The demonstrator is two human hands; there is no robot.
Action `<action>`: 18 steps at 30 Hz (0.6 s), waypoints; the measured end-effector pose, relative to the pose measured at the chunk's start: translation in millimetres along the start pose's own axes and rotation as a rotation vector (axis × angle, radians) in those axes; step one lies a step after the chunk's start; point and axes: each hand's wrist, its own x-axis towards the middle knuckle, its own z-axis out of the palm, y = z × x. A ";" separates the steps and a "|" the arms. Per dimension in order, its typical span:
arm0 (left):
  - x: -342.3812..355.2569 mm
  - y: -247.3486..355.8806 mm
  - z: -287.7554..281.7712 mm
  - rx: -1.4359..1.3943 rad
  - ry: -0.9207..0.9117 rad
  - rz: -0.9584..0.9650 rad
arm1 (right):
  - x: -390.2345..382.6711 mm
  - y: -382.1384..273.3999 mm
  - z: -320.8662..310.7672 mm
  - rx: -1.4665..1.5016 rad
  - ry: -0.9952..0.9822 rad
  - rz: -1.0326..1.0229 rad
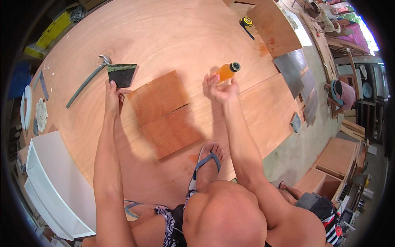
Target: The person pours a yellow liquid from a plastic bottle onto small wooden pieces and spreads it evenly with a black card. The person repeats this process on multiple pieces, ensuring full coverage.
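Note:
My left hand [113, 97] pinches the near edge of a black flat spreader [122, 77], which has a greenish smear along its far edge. My right hand [224, 89] is wrapped round a small bottle of orange liquid [225, 73] with a black cap, tilted to the right. Between my hands, two reddish-brown wood boards [160, 96] lie edge to edge, a dark uneven seam between them. To the left of the spreader rests a claw hammer [87, 82] with a grey-green handle. All of this is above or on a large plywood sheet [173, 33].
A yellow tape measure [246, 22] lies at the far right beside an upright wood panel [276, 29]. Grey sheets [291, 74] overlap the plywood's right edge. White shelving [61, 185] stands at near left. My sandalled foot [208, 158] is by the boards. Another person [345, 92] bends at far right.

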 end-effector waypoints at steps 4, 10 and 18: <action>7.7 -11.1 -18.1 -0.030 0.002 0.023 | -72.9 57.8 -57.6 -0.501 -0.013 -0.130; 5.7 6.0 23.5 -0.159 0.075 0.056 | -227.6 202.5 64.1 -0.977 -1.123 -0.250; -12.1 28.9 6.5 -0.386 0.182 0.136 | -308.4 239.0 165.9 -3.307 -2.008 -1.603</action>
